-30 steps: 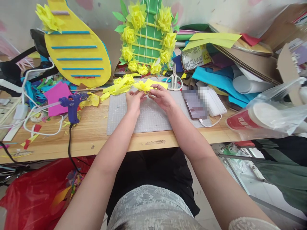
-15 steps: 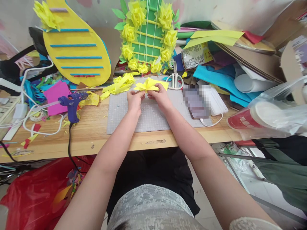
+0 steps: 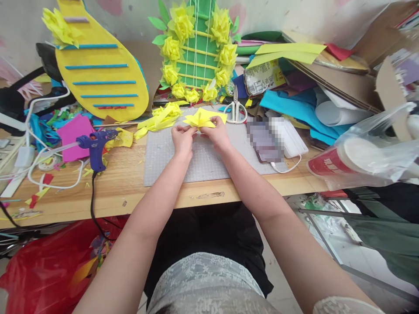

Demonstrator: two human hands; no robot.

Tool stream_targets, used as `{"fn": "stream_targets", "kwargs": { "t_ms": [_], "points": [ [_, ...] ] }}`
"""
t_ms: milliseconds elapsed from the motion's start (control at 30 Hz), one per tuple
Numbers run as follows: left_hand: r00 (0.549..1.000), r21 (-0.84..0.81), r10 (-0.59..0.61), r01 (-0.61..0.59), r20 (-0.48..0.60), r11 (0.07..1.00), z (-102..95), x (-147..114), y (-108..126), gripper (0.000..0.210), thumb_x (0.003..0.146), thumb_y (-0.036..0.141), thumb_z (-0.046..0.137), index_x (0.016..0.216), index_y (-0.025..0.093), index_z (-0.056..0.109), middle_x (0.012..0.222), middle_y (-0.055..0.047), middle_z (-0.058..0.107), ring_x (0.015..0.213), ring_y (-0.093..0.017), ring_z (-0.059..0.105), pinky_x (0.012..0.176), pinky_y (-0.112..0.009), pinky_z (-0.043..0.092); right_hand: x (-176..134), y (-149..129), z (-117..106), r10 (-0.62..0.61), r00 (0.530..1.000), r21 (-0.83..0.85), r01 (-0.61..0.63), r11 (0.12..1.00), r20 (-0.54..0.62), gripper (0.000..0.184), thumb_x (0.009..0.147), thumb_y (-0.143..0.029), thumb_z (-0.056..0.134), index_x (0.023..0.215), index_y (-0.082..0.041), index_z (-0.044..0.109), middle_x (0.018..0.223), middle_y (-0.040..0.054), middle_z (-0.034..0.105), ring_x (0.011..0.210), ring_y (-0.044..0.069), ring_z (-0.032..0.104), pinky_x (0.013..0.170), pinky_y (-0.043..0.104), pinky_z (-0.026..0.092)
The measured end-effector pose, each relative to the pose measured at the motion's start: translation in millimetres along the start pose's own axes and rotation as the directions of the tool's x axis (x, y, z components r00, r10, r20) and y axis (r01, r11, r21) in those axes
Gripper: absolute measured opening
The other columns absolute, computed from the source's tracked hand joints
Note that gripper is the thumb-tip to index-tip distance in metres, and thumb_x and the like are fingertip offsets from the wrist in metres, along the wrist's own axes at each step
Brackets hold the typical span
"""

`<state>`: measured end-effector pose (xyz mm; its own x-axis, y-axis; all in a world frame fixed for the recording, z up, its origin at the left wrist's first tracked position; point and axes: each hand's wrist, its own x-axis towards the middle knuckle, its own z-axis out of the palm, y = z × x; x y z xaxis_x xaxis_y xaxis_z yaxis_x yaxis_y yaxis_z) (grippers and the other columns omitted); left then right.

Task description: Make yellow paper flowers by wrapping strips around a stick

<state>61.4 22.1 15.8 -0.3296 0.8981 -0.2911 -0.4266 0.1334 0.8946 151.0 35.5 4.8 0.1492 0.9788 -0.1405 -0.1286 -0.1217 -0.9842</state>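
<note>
A yellow paper flower with spread, pointed petals is held above the grey cutting mat. My left hand pinches it low on its left side. On the other side, the fingers of my right hand close on its base and right petals. The fingertips meet under the flower, so its underside is hidden. Just left of it lie yellow paper strips and a bunched yellow flower. Scissors with white handles rest at the mat's back edge.
A purple glue gun stands at left near pink paper. Behind are a yellow pear-shaped board and a green board edged with yellow flowers. A phone, white power bank and bagged cup stand right.
The camera view has shifted slightly. Both hands still grip the yellow paper flower, with small finger movements at its base and its petals turned slightly.
</note>
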Motion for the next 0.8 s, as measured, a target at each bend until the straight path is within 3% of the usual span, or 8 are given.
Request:
{"fn": "stream_targets", "kwargs": {
  "t_ms": [167,367,600,800],
  "points": [
    [0.999,-0.013,-0.048,0.048,-0.003,0.999,-0.2,0.2,2.7,0.042,0.067,0.001,0.058,0.080,0.024,0.025,0.070,0.006,0.060,0.077,-0.017,0.068,0.074,-0.030,0.049,0.9,3.2,2.1,-0.082,0.996,-0.020,0.083,0.996,0.030,0.034,0.058,-0.013,0.057,0.079,-0.023,0.032,0.073,-0.0063,0.046,0.066,0.008,0.049,0.059,0.024,0.047],
    [0.999,-0.058,-0.020,0.018,-0.028,0.998,-0.1,0.4,1.8,0.042,0.068,-0.001,0.057,0.081,0.023,0.025,0.069,0.006,0.059,0.065,-0.012,0.065,0.071,-0.028,0.050,1.1,4.3,1.1,-0.164,0.984,-0.072,0.169,0.983,0.065,0.033,0.060,-0.011,0.058,0.079,-0.023,0.034,0.069,-0.0073,0.046,0.061,0.007,0.048,0.053,0.020,0.045],
    [0.997,-0.135,0.029,-0.039,-0.073,0.990,-0.3,5.6,-2.3,0.040,0.071,-0.005,0.054,0.079,0.023,0.026,0.065,0.008,0.053,0.061,-0.009,0.061,0.071,-0.026,0.052,6.7,10.1,-3.8,-0.155,0.965,-0.011,0.161,0.987,0.212,0.035,0.063,-0.018,0.065,0.083,-0.022,0.037,0.075,-0.0050,0.054,0.066,0.008,0.054,0.058,0.021,0.047],
    [0.997,-0.135,0.015,-0.025,-0.080,0.991,-1.9,5.8,-0.6,0.040,0.073,-0.002,0.055,0.080,0.023,0.025,0.066,0.007,0.057,0.061,-0.010,0.063,0.065,-0.023,0.050,3.9,12.5,-1.4,-0.158,0.971,-0.031,0.166,0.986,0.179,0.040,0.064,-0.022,0.067,0.088,-0.023,0.035,0.073,-0.0059,0.056,0.065,0.009,0.058,0.059,0.022,0.049]
  ]
}}
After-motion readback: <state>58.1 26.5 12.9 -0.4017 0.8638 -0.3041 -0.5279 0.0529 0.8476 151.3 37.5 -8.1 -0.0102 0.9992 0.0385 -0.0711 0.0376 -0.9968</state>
